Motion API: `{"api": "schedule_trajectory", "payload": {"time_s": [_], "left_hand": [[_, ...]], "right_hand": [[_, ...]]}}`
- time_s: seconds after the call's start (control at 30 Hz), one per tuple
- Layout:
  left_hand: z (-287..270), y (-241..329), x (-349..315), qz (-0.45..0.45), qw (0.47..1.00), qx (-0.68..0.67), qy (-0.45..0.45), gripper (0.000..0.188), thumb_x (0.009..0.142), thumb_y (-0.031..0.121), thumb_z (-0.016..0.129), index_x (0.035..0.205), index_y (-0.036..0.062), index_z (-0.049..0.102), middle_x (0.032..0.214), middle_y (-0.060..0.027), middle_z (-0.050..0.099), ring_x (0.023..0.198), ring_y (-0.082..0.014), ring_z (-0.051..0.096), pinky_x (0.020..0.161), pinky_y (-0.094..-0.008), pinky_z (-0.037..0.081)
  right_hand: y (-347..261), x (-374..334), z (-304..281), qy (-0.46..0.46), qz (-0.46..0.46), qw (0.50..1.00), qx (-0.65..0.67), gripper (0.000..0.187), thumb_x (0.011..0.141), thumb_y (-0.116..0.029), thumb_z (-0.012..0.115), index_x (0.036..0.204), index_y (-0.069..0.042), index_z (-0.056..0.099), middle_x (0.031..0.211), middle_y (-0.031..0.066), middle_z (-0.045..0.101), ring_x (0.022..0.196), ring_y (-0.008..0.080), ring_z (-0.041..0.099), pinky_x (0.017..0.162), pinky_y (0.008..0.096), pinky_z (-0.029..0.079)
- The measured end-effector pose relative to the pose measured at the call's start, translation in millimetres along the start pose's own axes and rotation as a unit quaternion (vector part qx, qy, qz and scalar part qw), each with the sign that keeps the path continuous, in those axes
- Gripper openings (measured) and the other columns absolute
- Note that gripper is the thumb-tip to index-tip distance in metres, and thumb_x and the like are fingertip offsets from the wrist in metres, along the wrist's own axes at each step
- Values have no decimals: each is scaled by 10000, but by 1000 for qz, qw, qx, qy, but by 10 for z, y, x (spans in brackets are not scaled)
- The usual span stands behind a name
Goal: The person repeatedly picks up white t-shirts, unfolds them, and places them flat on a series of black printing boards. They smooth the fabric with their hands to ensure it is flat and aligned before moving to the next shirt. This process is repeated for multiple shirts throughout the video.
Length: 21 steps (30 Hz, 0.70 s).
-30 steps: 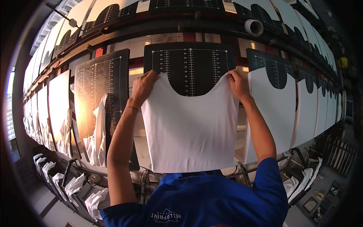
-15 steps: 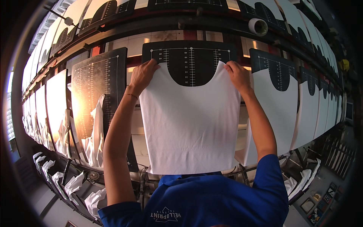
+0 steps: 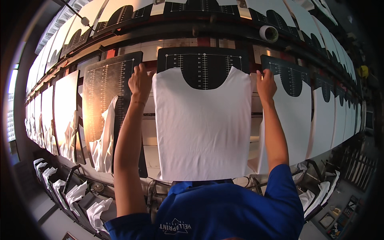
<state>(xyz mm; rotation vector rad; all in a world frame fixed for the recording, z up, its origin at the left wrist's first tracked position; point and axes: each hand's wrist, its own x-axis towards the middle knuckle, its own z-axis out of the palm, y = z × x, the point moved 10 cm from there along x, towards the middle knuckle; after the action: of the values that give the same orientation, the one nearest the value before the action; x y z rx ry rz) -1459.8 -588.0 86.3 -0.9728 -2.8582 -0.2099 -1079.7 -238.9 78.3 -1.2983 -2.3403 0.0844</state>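
A white shirt piece [image 3: 204, 132] with a scooped neckline lies spread over a black pallet [image 3: 208, 60] marked with white ruler lines. Its shoulder edges rest near the pallet's far end, and light creases run across its near half. My left hand [image 3: 140, 85] is just left of the shirt's upper left edge, its fingers curled together. On the other side, my right hand [image 3: 266, 85] is level with it, fingers also curled, close to the right neighbouring pallet. Whether either hand pinches a bit of cloth cannot be made out.
To the left, a pallet [image 3: 106, 80] carries a bunched white cloth [image 3: 105, 140]. At right, a pallet [image 3: 290, 72] is covered by white cloth. A dark rail runs behind, with a roll of tape [image 3: 269, 34] on it. White cloths [image 3: 98, 212] hang at the lower left.
Both hands have come off the shirt's shoulder corners and moved outward to its sides. The shirt's shoulders now lie down on the pallet. The whole view has shifted slightly.
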Motion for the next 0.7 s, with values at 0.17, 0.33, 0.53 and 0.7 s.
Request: {"api": "schedule_trajectory", "payload": {"time_s": [0.17, 0.33, 0.53, 0.7], "left_hand": [[622, -565, -1619, -81, 892, -436, -92, 557, 973, 483, 506, 1274, 15, 526, 1120, -151, 629, 990, -290, 631, 819, -388, 513], [1393, -672, -3928, -340, 569, -677, -319, 830, 1001, 675, 305, 1472, 1, 424, 1421, -132, 530, 1238, -201, 546, 1022, -336, 453], [995, -642, -4274, -350, 518, -719, -303, 738, 1019, 611, 354, 1424, 4, 462, 1312, -122, 607, 1143, -212, 612, 979, -337, 493], [1241, -730, -4393, -340, 513, -737, -280, 697, 1024, 582, 373, 1394, 1, 484, 1243, -115, 641, 1071, -198, 647, 932, -343, 524]], "right_hand": [[685, -1759, 218, -235, 161, 914, 288, 540, 997, -519, 505, 1162, -11, 578, 981, 108, 638, 881, 250, 610, 781, 377, 493], [1012, -4205, 72, -329, 507, 563, 565, 580, 1009, -532, 476, 1300, -39, 572, 1204, 87, 639, 1127, 221, 594, 966, 366, 476], [1260, -4667, -82, -188, 568, 462, 655, 406, 1023, -346, 529, 1298, -48, 563, 1200, 89, 638, 1118, 238, 611, 952, 402, 504], [1442, -4716, 30, -242, 552, 537, 590, 411, 1026, -353, 527, 1305, -55, 565, 1203, 104, 637, 1124, 255, 599, 963, 403, 481]]}}
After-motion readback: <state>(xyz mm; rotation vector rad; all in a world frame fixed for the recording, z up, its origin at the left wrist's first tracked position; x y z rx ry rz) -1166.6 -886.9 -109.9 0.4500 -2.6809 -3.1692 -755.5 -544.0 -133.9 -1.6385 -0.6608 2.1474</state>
